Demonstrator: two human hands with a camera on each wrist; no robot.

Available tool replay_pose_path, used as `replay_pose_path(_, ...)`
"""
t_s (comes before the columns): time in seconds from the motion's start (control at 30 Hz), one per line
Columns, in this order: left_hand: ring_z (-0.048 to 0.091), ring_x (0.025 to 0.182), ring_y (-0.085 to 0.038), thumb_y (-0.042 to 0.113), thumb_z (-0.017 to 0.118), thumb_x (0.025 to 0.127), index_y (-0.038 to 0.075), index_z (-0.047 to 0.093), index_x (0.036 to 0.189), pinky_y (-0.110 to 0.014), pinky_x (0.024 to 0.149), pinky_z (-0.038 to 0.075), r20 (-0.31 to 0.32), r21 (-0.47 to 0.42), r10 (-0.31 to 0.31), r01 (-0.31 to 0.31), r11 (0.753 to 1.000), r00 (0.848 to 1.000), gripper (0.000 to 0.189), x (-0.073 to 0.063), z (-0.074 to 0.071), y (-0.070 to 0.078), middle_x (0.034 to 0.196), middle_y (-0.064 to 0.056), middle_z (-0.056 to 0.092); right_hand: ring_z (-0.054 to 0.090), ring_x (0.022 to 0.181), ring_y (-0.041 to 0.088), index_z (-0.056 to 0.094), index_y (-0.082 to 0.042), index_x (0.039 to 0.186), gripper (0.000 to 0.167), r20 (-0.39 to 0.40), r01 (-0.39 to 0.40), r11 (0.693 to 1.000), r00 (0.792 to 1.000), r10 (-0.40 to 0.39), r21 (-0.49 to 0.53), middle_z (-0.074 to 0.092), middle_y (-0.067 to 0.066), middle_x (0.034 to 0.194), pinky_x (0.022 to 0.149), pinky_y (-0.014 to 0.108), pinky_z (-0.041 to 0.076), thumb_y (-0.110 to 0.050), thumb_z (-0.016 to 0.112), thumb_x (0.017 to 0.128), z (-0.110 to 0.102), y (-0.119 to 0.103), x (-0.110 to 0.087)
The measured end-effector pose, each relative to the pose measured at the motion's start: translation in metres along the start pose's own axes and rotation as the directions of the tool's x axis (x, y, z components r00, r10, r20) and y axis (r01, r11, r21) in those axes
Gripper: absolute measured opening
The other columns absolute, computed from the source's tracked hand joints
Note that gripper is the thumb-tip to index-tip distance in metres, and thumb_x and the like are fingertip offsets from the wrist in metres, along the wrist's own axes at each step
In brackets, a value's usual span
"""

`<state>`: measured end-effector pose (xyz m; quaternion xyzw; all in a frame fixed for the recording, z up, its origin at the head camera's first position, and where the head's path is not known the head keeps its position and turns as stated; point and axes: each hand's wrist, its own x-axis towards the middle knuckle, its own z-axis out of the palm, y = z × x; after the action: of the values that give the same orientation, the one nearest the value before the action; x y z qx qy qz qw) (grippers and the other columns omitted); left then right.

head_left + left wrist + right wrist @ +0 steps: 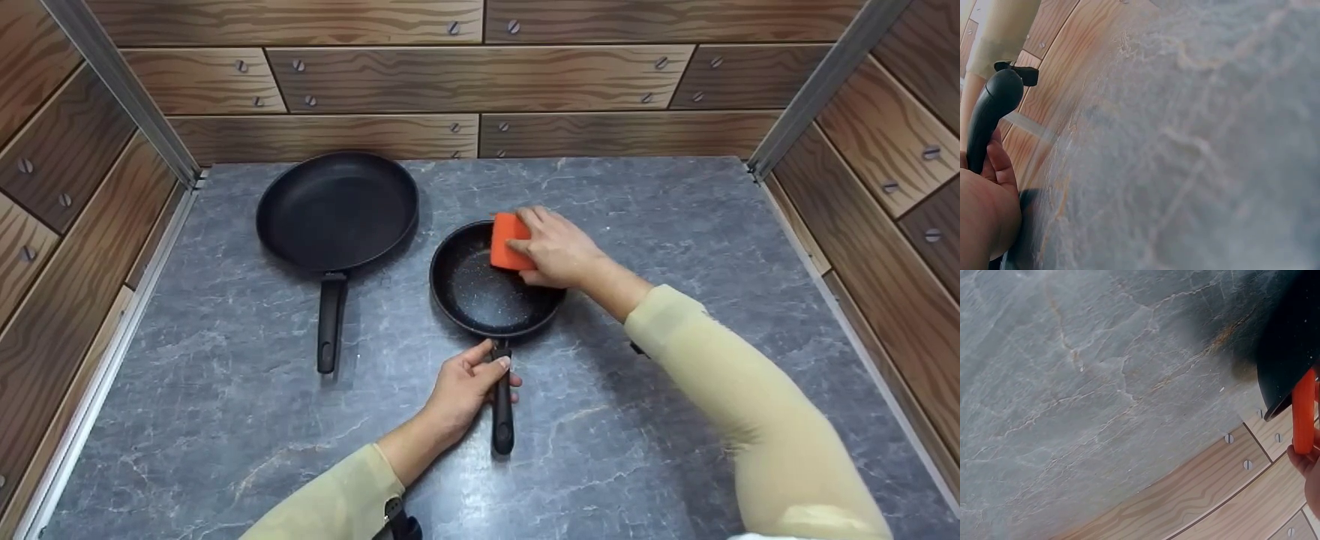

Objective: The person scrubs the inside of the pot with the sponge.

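The small black speckled frying pan [480, 296] is in the middle of the head view, its handle [502, 420] toward me. My left hand [465, 382] grips that handle near the pan body; the left wrist view shows the handle [996, 104] rising out of the curled fingers. My right hand [559, 251] holds an orange sponge [510, 244] against the inside of the pan at its far right side. In the right wrist view the sponge [1303, 416] appears edge-on beside the dark pan [1286, 349], with fingertips around its lower end.
A larger black frying pan [337, 214] lies on the left, its handle [328, 322] pointing toward me. The grey marble-patterned table [225, 420] is bordered by wood-patterned walls [480, 79] at the back and both sides, with metal posts [127, 94] at the corners.
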<state>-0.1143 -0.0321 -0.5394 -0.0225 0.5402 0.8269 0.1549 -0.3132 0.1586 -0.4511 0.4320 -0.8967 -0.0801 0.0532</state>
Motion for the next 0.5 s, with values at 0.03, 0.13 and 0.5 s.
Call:
replay_pose_path(0.03, 0.073, 0.063, -0.017, 0.007, 0.064, 0.104, -0.016, 0.024, 0.16, -0.028, 0.065, 0.063, 0.0, -0.002, 0.0, 0.0, 1.0, 1.0, 0.073, -0.0001, 0.0002, 0.0003, 0.083, -0.011, 0.077, 0.048, 0.132, 0.047, 0.069, -0.011, 0.14, 0.06, -0.002, 0.0, 1.0, 1.0, 0.0, 0.0, 0.042, 0.033, 0.151, 0.117, 0.055, 0.043, -0.039, 0.083, 0.089, -0.0006, 0.0004, -0.0006)
replay_pose_path(0.13, 0.073, 0.062, -0.017, 0.007, 0.064, 0.104, -0.015, 0.025, 0.16, -0.028, 0.064, 0.063, -0.001, -0.004, 0.002, -0.002, 1.0, 1.0, 0.072, -0.0004, 0.0006, 0.001, 0.083, -0.011, 0.077, 0.048, 0.131, 0.047, 0.071, -0.01, 0.139, 0.059, -0.01, -0.001, 1.0, 1.0, 0.001, 0.005, 0.043, 0.032, 0.149, 0.114, 0.056, 0.045, -0.038, 0.084, 0.088, -0.0024, 0.0013, -0.0027)
replay_pose_path(0.5, 0.073, 0.062, -0.017, 0.007, 0.064, 0.104, -0.015, 0.025, 0.16, -0.027, 0.065, 0.063, 0.001, -0.009, -0.002, 0.002, 1.0, 1.0, 0.072, -0.0012, 0.0008, 0.0015, 0.083, -0.011, 0.077, 0.05, 0.125, 0.046, 0.073, -0.011, 0.134, 0.057, 0.011, -0.001, 1.0, 1.0, 0.001, -0.003, 0.046, 0.031, 0.144, 0.112, 0.057, 0.046, -0.039, 0.083, 0.086, -0.006, 0.0043, -0.0104)
